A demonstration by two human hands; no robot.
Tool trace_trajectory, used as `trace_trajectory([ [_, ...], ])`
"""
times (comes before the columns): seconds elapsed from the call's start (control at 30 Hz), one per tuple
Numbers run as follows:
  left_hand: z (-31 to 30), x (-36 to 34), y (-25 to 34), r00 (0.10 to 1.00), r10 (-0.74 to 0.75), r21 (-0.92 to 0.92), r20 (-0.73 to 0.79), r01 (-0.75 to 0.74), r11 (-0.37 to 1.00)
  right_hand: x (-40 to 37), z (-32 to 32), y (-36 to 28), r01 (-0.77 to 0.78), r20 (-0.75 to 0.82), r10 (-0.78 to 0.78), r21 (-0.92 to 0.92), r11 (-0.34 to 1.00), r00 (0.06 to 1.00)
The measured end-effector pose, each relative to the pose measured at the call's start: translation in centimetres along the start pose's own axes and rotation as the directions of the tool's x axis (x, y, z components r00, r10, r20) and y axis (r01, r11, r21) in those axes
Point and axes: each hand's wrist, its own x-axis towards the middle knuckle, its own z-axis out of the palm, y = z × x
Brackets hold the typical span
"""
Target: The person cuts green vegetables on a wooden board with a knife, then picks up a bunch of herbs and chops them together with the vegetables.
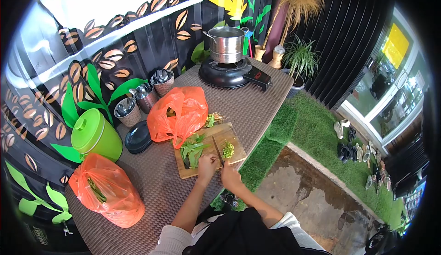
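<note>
Head view, looking down on a brown woven table that is carrying everything else. Two orange plastic bags are lying on it: the near bag at the near left corner, the far bag touching the far edge of the board. A green lidded bin is standing between them against the wall, with a stack of black plates just beside it and three metal cups of cutlery behind. A steel pot is sitting on a black stove at the far end. The wooden cutting board is lying at the table's right edge, near the person. The left hand is curling down over a bunch of long green leaves, pinning them to the board. The right hand is wrapping fully around the handle of a knife, whose blade is standing between the leaves and a small heap of chopped greens.
</note>
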Motion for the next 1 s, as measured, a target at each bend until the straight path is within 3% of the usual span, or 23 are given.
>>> trace_trajectory([
  [0.07,0.4,0.1,-0.5,1.0,-0.005,-0.02,0.0,0.005,1.0,0.2,0.6,0.1,-0.054,-0.019,0.054,-0.003,0.999,0.998],
  [0.3,0.0,0.1,-0.1,0.989,-0.149,-0.215,0.0,0.145,0.966,0.8,-1.6,0.5,0.056,0.036,-0.057,0.031,0.998,0.998],
  [0.37,-0.2,0.2,0.0,0.99,-0.138,-0.171,0.001,0.136,0.976,-0.1,-1.4,-0.1,0.045,0.036,-0.045,0.004,0.999,0.998],
  [0.43,0.1,0.2,-0.3,0.992,-0.126,-0.132,0.004,0.125,0.983,-0.6,-0.5,-1.1,-0.107,0.083,0.111,-0.051,0.993,0.99],
  [0.57,0.2,0.2,-0.8,0.99,-0.14,-0.168,0.007,0.139,0.976,0.6,-0.7,-1.2,-0.076,0.112,0.079,-0.031,0.997,0.991],
  [0.63,0.3,0.2,-0.7,0.985,-0.172,-0.196,0.016,0.171,0.965,1.6,-0.6,-0.1,0.048,0.021,-0.049,0.038,0.998,0.999],
  [0.77,-0.3,0.1,-0.5,0.991,-0.13,-0.131,0.003,0.13,0.983,0.1,1.0,-0.4,0.032,-0.084,-0.034,-0.022,0.999,0.996],
  [0.83,-0.2,0.1,-0.2,0.992,-0.128,-0.149,0.002,0.127,0.981,-0.5,0.7,-1.3,-0.076,0.041,0.081,-0.108,0.991,0.996],
  [1.0,-0.2,0.2,-0.4,0.986,-0.163,-0.106,0.029,0.165,0.981,1.6,0.2,0.3,-0.013,-0.013,0.013,0.008,1.0,1.0],
])
